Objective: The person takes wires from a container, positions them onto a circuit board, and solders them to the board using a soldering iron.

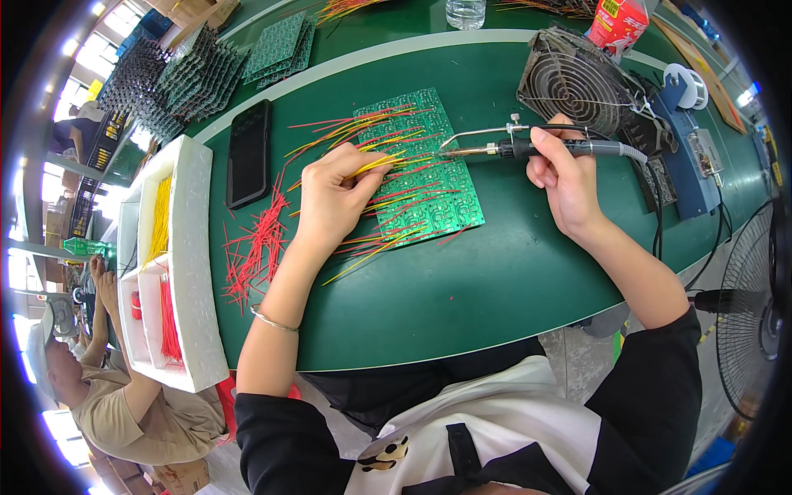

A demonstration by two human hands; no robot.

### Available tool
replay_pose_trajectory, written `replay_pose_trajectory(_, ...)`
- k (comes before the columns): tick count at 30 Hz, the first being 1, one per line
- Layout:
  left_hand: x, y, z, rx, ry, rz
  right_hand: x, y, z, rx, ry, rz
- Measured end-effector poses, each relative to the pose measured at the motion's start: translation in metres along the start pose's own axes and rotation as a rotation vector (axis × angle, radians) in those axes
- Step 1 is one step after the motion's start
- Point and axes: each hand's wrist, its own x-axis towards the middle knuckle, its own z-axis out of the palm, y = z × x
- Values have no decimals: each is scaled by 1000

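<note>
A green circuit board panel [450, 177] lies on the green table, with red and yellow wires sticking out over its left side in several rows. My left hand [337, 191] is pinched on a yellow wire [388, 159] above the panel's left edge. In my right hand [564, 169] is a soldering iron [520, 148], its tip pointing left at the panel's middle. A thin metal feed tube [483, 132] is clamped along the iron and bends down to the tip. Whether the tip touches the board, I cannot tell.
Loose red wires [262, 247] lie left of my forearm, beside a white foam box [194, 272] of wires. A black phone [249, 154] lies behind them. A small fan [573, 82] and blue solder feeder [689, 157] stand right. Another person [124, 404] sits at left.
</note>
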Motion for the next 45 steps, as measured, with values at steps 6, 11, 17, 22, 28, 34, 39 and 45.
replay_pose_trajectory(6, 0, 2, -1, 4, 2, 3, 1, 1, -1, -5, -7, 4)
replay_pose_trajectory(11, 0, 1, -1, 4, -3, 7, 0, 2, -1, -17, -5, 3)
replay_pose_trajectory(17, 0, 2, -1, -2, -6, 0, 0, 3, -1, -6, 3, -17)
replay_pose_trajectory(22, 0, 3, -1, 3, -2, 7, 0, 2, 0, -26, 1, -19)
replay_pose_trajectory(28, 0, 3, -1, 9, 9, 14, 0, 2, -3, -42, -51, -45)
replay_pose_trajectory(34, 0, 3, 0, 11, 11, 9, -1, 3, 0, -37, -32, -50)
replay_pose_trajectory(39, 0, 4, 0, 10, 27, 7, 0, 3, -1, -11, -16, -77)
replay_pose_trajectory(45, -1, 5, -2, 36, -9, -6, 2, 2, -2, 6, 27, -57)
